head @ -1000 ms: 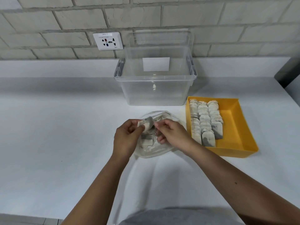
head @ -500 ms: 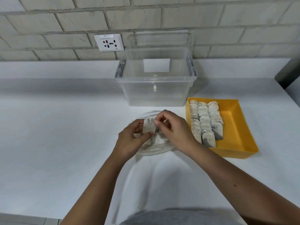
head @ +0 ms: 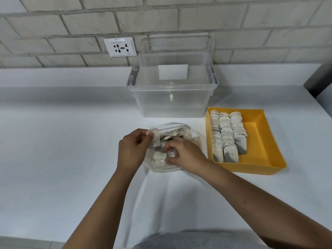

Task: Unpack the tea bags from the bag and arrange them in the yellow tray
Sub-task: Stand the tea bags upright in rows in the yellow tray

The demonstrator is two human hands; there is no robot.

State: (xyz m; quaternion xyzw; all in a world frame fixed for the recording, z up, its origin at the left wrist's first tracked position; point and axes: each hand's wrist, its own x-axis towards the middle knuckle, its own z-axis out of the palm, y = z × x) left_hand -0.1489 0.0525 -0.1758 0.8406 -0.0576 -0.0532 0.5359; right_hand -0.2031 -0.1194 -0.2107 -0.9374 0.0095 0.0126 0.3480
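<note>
A clear plastic bag [head: 188,136] lies open on the white counter, with several pale tea bags inside. My left hand [head: 132,151] pinches one tea bag [head: 154,139] at the bag's left edge, lifted a little above the pile. My right hand [head: 183,154] reaches into the bag with curled fingers around a tea bag [head: 170,154] in the pile. To the right sits the yellow tray [head: 260,141], its left half filled with three rows of overlapping tea bags [head: 226,137].
A clear plastic storage bin [head: 172,101] stands behind the bag, against the brick wall. A wall socket [head: 120,47] is mounted to its left. The white counter [head: 62,150] stretches left and toward me. A dark object shows at the far right edge.
My right hand let go of the tea bag held between both hands and dropped down into the bag. My left hand kept that tea bag and shifted slightly left.
</note>
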